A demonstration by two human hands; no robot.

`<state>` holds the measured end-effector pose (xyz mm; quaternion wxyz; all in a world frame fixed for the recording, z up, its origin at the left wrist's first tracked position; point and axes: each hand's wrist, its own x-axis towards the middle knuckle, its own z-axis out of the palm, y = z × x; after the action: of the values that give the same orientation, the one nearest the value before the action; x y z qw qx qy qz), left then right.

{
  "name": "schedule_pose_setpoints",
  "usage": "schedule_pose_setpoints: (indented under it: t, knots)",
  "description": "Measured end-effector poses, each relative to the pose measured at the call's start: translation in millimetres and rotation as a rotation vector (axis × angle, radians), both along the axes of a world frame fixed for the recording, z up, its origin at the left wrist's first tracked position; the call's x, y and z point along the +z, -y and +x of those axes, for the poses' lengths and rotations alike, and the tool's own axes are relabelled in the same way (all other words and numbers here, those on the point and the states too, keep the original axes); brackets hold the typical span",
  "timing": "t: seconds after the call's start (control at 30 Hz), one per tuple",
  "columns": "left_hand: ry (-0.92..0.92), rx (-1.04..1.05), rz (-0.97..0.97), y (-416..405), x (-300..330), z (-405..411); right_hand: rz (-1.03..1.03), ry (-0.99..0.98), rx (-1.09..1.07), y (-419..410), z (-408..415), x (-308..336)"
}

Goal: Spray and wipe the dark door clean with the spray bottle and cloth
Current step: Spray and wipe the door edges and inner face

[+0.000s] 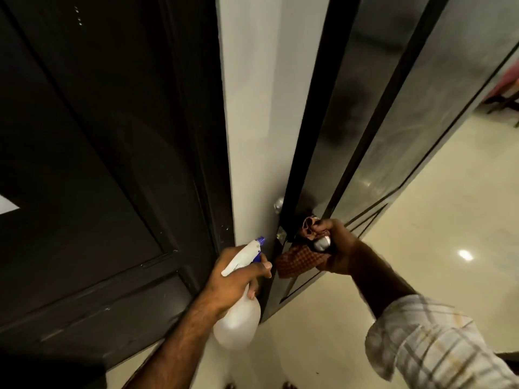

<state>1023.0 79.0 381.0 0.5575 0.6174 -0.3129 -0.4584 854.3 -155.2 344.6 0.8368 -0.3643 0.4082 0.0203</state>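
Note:
The dark door [373,113] stands open, edge-on to me, its glossy face streaked and reflecting the floor. My right hand [338,248] grips the brown checked cloth [297,261] around the door's silver knob [323,243]. My left hand [234,279] holds the white spray bottle [238,321] by its neck, a finger on the blue trigger. The blue nozzle [261,240] points at the door's edge near the latch plate [280,235].
A second dark panelled door [92,153] fills the left side. A white wall strip [252,108] separates the two doors, with another silver knob [278,204] against it. Glossy cream floor tiles [421,220] lie to the right; furniture legs [502,102] stand at the far right.

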Motion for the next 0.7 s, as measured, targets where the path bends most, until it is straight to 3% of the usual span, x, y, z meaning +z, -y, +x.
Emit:
schedule_pose_setpoints:
  t: [0.13, 0.3, 0.53, 0.63, 0.7]
  knots:
    - [0.051, 0.082, 0.012, 8.4, 9.2, -15.7, 0.289, 0.24, -0.093, -2.2, -2.4, -29.4]
    - [0.111, 0.204, 0.015, 5.0, 22.5, -37.9, 0.252, 0.162, -0.026, 4.4, -4.9, -15.2]
    - [0.119, 0.31, 0.038, 8.6, 25.6, -61.7, -0.361, -0.174, 0.133, 1.2, -1.3, 28.0]
    - [0.094, 0.303, 0.035, 17.4, 26.2, -64.5, -0.805, -0.411, 0.152, -8.8, 6.6, 29.5]
    - [0.09, 0.279, 0.05, 22.6, 24.9, -62.5, -1.188, -0.6, 0.336, -21.3, 13.6, 33.7]
